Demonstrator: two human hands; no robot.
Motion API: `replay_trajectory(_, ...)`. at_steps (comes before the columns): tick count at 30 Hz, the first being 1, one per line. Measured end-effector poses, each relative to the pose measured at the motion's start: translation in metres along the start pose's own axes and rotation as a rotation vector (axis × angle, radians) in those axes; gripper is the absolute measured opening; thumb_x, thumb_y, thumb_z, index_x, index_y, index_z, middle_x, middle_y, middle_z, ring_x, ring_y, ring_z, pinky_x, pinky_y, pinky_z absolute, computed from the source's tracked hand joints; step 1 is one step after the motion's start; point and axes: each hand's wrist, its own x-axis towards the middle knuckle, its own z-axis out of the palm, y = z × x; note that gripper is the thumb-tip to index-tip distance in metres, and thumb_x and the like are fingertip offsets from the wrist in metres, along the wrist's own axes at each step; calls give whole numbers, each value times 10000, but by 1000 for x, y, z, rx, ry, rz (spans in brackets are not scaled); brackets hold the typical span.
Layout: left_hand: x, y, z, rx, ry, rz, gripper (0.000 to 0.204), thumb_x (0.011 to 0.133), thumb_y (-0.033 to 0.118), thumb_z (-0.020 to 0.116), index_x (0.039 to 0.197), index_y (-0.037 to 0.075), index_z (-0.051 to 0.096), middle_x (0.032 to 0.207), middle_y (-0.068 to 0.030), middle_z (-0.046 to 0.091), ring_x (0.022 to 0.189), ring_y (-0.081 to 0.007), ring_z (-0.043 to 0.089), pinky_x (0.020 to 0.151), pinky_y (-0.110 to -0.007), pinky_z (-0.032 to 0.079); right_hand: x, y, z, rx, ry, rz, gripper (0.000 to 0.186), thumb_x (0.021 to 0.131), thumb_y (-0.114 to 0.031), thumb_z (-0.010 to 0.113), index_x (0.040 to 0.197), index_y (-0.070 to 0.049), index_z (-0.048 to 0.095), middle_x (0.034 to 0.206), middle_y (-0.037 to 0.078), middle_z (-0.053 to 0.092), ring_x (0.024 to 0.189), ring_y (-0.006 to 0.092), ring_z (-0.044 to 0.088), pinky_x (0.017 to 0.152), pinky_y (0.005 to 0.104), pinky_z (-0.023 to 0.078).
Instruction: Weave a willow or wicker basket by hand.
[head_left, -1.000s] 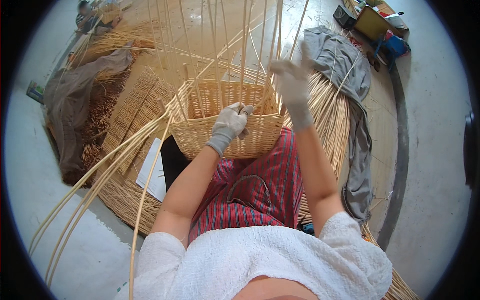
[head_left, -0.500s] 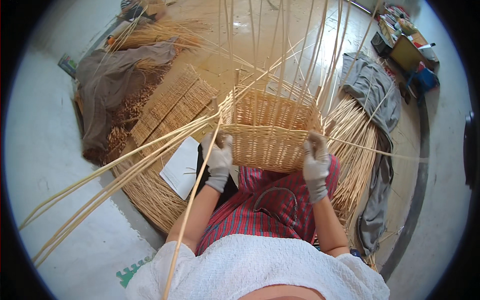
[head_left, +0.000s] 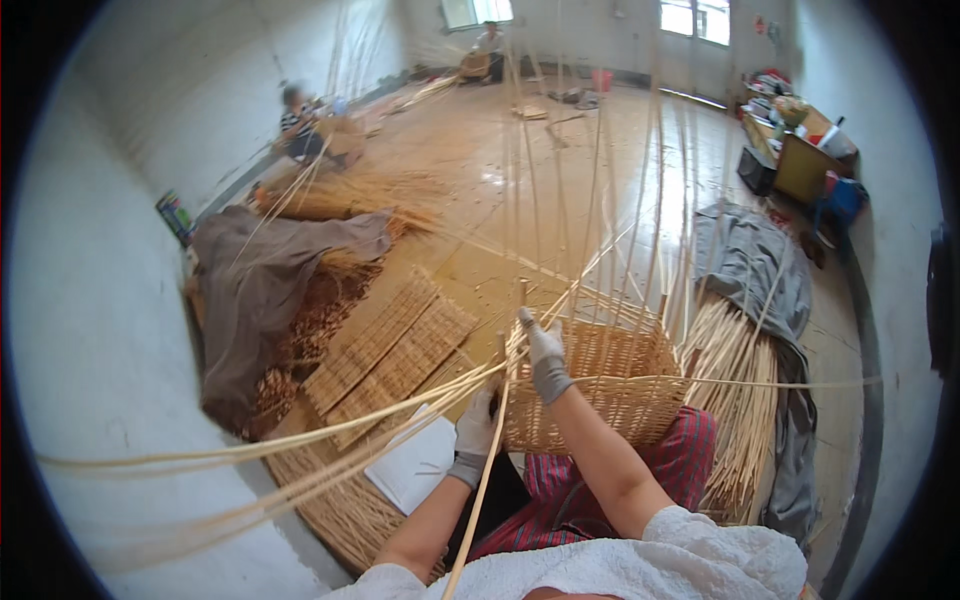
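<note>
In the head view, my left hand [head_left: 480, 425], in a pale glove, grips the near-left corner of a woven cane basket [head_left: 620, 410], its fingers partly behind the canes. My right hand [head_left: 540, 340], also gloved, reaches across the basket to the bundled strands at that corner, its fingers closed on them. Long loose canes [head_left: 260, 449] trail from this corner to the left, and one hangs toward my shirt. Tall thin stakes rise from the basket above my striped-covered legs [head_left: 690, 440].
Cane bundles [head_left: 730, 390] lie right under grey cloth [head_left: 750, 250]. Left are flat woven panels [head_left: 370, 340], covered piles [head_left: 250, 290] and white paper [head_left: 410, 465]. Two other people [head_left: 300, 130] [head_left: 488, 50] sit farther off. A cluttered desk [head_left: 805, 160] stands by the right wall.
My view has lifted to show more of the room. My right hand has moved from the basket's right end to its left corner; my left hand stays at that corner.
</note>
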Motion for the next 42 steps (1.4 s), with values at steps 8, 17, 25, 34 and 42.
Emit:
replay_trajectory(8,25,-25,-22,473,-64,277,583,834,329,684,1375,210,503,1077,-164,666,699,-357,664,579,-459,510,-59,-35,6,370,3,-464,323,931,-201,703,1229,-109,618,827,-24,601,708,60,503,611,230,422)
replay_trajectory(17,36,-24,-22,552,-239,76,678,786,305,774,1382,140,497,1174,-166,668,910,-338,689,715,-434,558,-68,-150,-2,-287,-272,-939,547,932,-408,601,1286,8,571,1127,236,668,1038,365,651,889,399,523)
replay_trajectory(25,29,-52,-24,328,-23,428,631,737,315,836,1269,115,562,1127,-142,690,948,-340,694,756,-414,563,-98,3,-126,531,-716,-496,460,1042,-489,397,1008,-56,550,664,15,457,588,133,462,688,360,502)
replay_trajectory(34,48,6,15,160,13,270,672,852,68,713,1451,163,425,1032,-123,697,784,-180,691,665,-298,544,-120,-29,-150,298,-567,-600,163,991,-133,596,1110,-54,517,911,39,602,800,137,607,729,345,551)
replay_trajectory(42,75,51,12,-590,-486,-507,463,910,87,679,1338,72,502,823,-71,653,561,-143,621,456,-292,518,-96,-41,-182,240,-275,-338,172,904,28,657,1006,-73,562,954,79,696,886,161,680,673,265,572)
